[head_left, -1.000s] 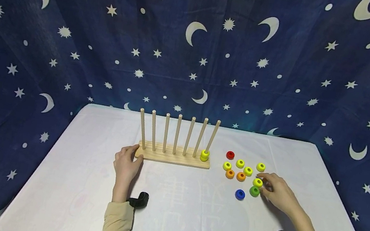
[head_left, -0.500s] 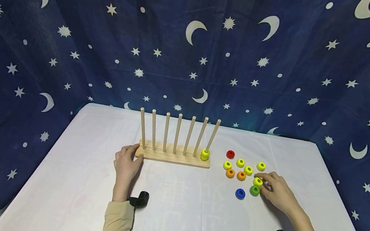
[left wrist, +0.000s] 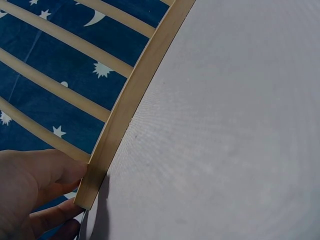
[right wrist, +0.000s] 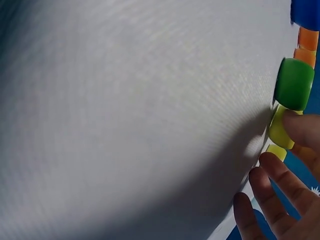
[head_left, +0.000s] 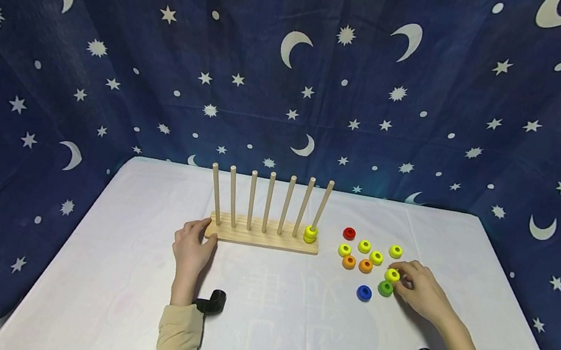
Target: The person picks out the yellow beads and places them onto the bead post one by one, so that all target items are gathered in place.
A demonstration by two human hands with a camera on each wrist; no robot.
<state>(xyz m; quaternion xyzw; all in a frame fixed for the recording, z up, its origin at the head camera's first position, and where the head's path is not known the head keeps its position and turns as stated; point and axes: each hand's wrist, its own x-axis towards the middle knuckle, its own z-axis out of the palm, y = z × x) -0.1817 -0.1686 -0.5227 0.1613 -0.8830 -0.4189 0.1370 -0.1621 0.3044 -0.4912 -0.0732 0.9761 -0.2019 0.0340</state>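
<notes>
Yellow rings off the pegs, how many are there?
5: left ring, middle ring and right ring behind two orange rings, fourth ring farther right, fifth ring at the right hand. The hand may hide more.

Cannot see all of the pinched yellow ring behind the right hand in the right wrist view, nor the whole blue ring, cut by the top edge there. Cannot follow the pegs to their tips, cropped in the left wrist view.
</notes>
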